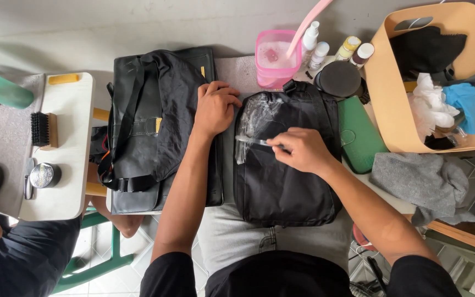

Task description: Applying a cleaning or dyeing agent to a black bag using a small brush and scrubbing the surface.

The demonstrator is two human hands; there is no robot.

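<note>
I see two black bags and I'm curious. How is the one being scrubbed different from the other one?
The scrubbed bag has white foam on top; the other bag has none. The right hand brushes the scrubbed bag, while the left hand rests at the other bag's edge. The other bag shows loose straps. Both are black.
</note>
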